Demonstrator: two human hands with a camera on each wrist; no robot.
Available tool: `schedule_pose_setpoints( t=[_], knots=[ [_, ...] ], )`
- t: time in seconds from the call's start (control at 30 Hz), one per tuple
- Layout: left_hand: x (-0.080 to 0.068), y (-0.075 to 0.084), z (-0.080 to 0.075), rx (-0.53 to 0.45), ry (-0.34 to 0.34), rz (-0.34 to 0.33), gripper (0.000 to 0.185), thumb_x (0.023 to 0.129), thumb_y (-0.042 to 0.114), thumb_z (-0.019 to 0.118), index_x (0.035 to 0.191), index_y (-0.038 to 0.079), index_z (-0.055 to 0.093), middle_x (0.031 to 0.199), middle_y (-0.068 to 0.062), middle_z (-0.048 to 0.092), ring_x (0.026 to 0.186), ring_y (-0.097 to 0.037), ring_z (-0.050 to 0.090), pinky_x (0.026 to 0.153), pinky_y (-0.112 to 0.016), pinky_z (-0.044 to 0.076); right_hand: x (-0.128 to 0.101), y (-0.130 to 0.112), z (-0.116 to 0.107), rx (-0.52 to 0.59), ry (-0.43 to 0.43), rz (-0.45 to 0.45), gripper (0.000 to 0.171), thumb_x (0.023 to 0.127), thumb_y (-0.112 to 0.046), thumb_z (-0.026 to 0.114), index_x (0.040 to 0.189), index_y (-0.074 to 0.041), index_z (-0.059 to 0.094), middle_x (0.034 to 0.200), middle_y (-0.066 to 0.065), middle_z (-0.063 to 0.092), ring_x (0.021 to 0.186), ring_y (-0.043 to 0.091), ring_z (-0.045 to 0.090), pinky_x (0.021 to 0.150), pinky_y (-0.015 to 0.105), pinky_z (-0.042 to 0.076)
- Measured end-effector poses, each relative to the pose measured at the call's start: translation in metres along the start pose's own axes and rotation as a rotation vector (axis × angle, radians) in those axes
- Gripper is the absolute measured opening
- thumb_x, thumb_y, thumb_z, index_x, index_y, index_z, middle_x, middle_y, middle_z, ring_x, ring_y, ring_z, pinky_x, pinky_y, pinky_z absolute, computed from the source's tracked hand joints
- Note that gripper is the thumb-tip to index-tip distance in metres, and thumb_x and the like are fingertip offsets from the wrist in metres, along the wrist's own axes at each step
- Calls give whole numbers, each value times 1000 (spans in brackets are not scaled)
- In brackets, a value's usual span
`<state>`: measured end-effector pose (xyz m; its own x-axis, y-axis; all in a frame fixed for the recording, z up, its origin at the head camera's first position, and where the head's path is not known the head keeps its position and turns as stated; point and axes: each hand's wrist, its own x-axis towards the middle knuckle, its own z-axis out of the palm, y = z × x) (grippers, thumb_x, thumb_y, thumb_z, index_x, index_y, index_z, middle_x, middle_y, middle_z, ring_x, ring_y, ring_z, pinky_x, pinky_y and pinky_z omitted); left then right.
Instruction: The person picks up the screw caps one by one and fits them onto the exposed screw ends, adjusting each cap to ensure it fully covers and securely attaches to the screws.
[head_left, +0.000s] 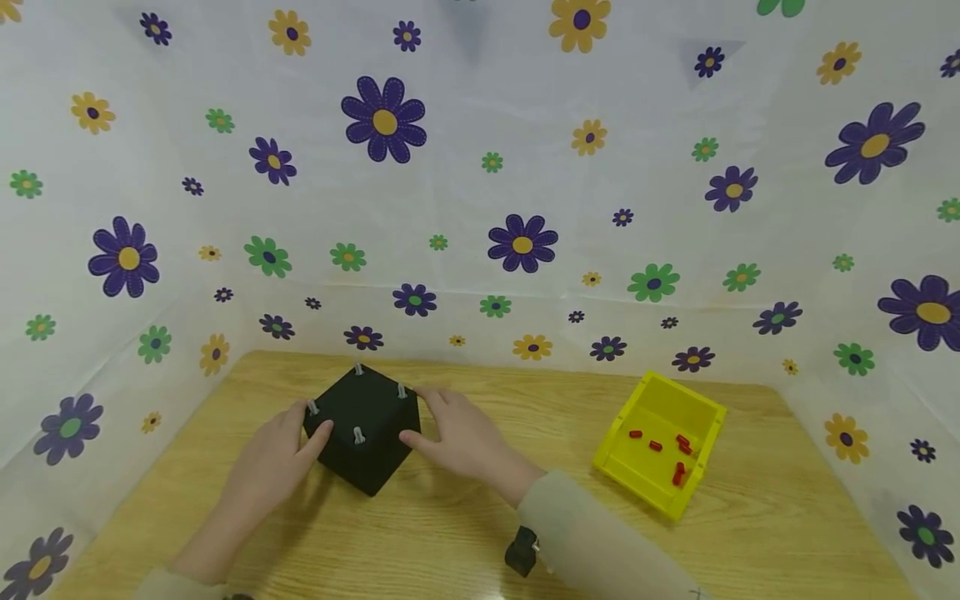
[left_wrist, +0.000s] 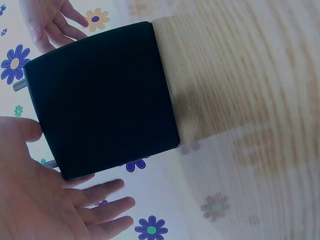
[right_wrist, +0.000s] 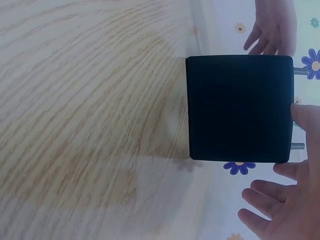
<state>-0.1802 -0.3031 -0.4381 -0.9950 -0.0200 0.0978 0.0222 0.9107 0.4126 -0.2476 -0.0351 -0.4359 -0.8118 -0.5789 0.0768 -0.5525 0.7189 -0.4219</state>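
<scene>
A black box stands on the left part of the table with several grey threaded metal pegs rising from the corners of its top. My left hand grips its left corner, thumb on the near face and forefinger beside a peg. At the right corner my right hand holds the box likewise between thumb and forefinger. Both wrist views show a plain dark face of the box, the other fingers spread loosely away from it. Whether its underside fully touches the table cannot be told.
To the right lies a yellow open bin with several small red pieces in it. The wooden table is bounded at the back and sides by a white flowered sheet. A black wrist device hangs below the right sleeve.
</scene>
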Motion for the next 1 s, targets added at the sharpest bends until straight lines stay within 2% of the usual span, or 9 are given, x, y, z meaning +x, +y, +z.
schedule_pose_setpoints(
  t=[0.2,0.4,0.67,0.83,1.0],
  knots=[
    [4,2,0,-1,-6,3,76,114,48,40,155,-16,35,153,-41,46,137,-60,50,108,-70,45,1,2,-1,5,8,-8,73,106,-57,57,160,-10,43,160,10,54,146,29,54,121,45,45],
    [5,3,3,8,-29,-22,79,114,49,39,159,-16,29,155,-40,44,138,-60,49,108,-70,46,-2,0,-2,-9,5,3,71,105,-57,57,157,-10,46,157,9,56,143,29,56,118,44,47],
    [7,7,4,34,-30,-44,87,112,55,40,160,-16,25,155,-42,42,136,-61,50,107,-70,46,-7,0,-7,-18,-1,-10,69,106,-57,57,156,-10,47,152,10,60,140,29,59,116,44,49],
    [8,8,3,-12,-85,-61,90,112,58,37,162,-14,19,161,-41,34,143,-60,43,112,-71,42,-10,0,-6,-10,7,-13,66,106,-55,57,153,-8,50,150,11,62,138,29,60,115,44,50],
    [10,8,2,-99,-143,-60,95,111,62,34,165,-12,8,168,-39,20,152,-58,29,120,-71,31,-13,2,-4,2,44,-21,60,107,-50,59,148,-7,55,143,10,66,130,27,65,109,42,54]
  ],
)
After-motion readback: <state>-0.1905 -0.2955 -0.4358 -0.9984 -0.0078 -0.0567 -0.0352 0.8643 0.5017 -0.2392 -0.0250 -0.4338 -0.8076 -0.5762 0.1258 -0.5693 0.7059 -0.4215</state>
